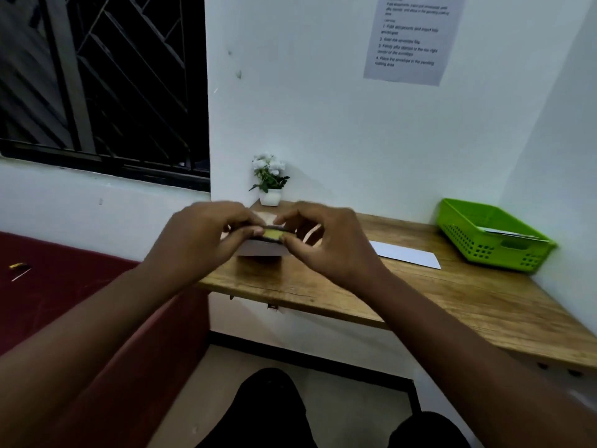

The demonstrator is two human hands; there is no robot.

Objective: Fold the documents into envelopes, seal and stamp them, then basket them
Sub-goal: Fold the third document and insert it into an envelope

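Note:
Both hands meet above the left end of the wooden desk (pixel 420 295). My left hand (pixel 206 234) and my right hand (pixel 323 240) pinch a small yellow and dark object (pixel 274 235), maybe a stamp or glue piece, between their fingertips. Just under it lies a white envelope (pixel 261 248), partly hidden by the fingers; whether a hand also holds it I cannot tell. Another white envelope (pixel 407 253) lies flat on the desk to the right. A green plastic basket (pixel 494 236) at the far right holds white paper.
A small white pot with white flowers (pixel 269 182) stands against the wall behind my hands. An instruction sheet (pixel 410 37) hangs on the wall. A dark red surface (pixel 64 286) with a small yellow item (pixel 17 266) lies left of the desk. My knees show below.

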